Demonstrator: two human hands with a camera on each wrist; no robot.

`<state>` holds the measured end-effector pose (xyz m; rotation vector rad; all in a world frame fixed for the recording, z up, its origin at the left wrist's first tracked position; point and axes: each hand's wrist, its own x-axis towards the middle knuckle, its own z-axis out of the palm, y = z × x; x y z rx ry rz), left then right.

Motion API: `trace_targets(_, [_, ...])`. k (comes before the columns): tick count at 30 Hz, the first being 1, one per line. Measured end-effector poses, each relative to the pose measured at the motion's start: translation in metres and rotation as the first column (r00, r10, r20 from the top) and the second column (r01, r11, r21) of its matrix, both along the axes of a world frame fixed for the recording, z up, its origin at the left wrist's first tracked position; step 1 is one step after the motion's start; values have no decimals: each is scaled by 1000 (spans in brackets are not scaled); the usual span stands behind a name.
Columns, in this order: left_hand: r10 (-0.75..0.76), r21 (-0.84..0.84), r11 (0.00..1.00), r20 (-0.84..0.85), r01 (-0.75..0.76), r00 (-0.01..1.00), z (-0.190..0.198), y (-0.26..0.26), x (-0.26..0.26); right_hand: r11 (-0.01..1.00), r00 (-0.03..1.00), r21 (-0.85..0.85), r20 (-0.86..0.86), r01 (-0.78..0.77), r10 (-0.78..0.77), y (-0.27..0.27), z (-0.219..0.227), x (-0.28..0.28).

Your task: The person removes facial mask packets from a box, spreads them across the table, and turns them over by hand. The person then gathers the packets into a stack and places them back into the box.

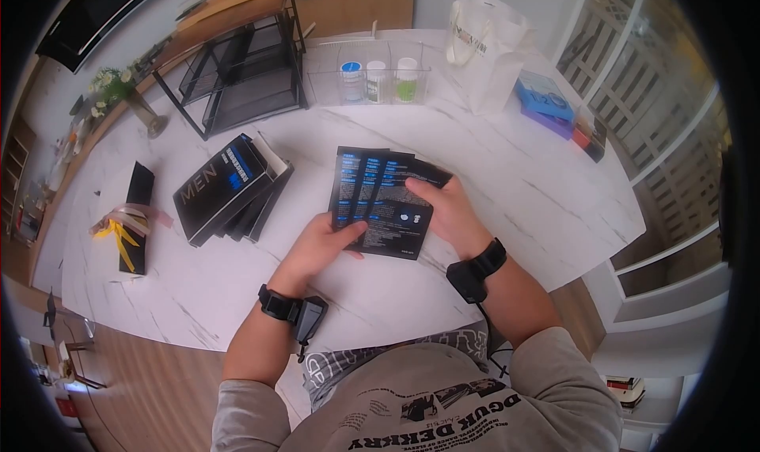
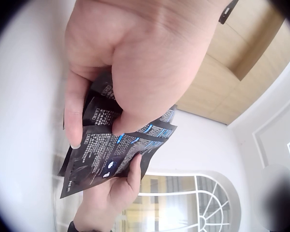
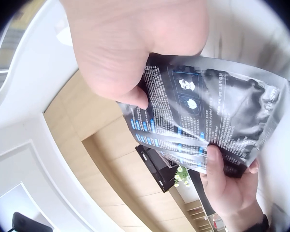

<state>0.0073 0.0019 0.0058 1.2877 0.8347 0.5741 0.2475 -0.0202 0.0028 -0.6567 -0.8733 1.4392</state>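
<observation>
Several flat black face mask sachets (image 1: 378, 203), printed with blue and white text, are fanned out over the white table. My left hand (image 1: 321, 242) pinches their lower left part, thumb on the printed side. At the right edge my right hand (image 1: 450, 207) grips the fan, its thumb also lying over the print. In the right wrist view the front sachet (image 3: 232, 111) shows small face drawings and a shiny, creased end. Overlapping sachet edges (image 2: 99, 150) appear beneath the left thumb in the left wrist view. The fingers behind the sachets are mostly hidden.
Black boxes marked MEN (image 1: 218, 187) lie stacked on the left, beside a ribbon-tied box (image 1: 134, 222). A black mesh rack (image 1: 245, 72), a clear bin (image 1: 317, 76) with bottles, and a white paper bag (image 1: 484, 64) stand behind. Blue and purple boxes (image 1: 545, 96) sit at right.
</observation>
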Motion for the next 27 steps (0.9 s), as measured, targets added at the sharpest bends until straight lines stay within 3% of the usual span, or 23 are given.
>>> trace_targets(10, [1, 2, 1000, -1, -1, 1000, 0, 0, 1, 1000, 1000, -28, -30, -1, 0, 0, 3, -1])
trace_targets(13, [-27, 18, 999, -81, 28, 996, 0, 1, -2, 999, 1000, -37, -13, 22, -23, 0, 3, -2])
trace_targets(20, [8, 142, 990, -106, 7, 994, 0, 0, -3, 998, 999, -54, -29, -30, 29, -4, 12, 6])
trace_targets(23, [-9, 169, 985, -118, 29, 993, -7, 3, -6, 989, 986, -16, 83, -144, 145, -2, 21, 23])
trace_targets(26, [-36, 231, 969, -201, 83, 979, -6, 4, -10, 991, 873, 66, 482, -115, 69, -1, 26, 34])
trace_targets(27, [-58, 261, 957, -250, 125, 967, 0, 3, -11, 986, 842, 32, 525, -161, 121, -1, 30, 38])
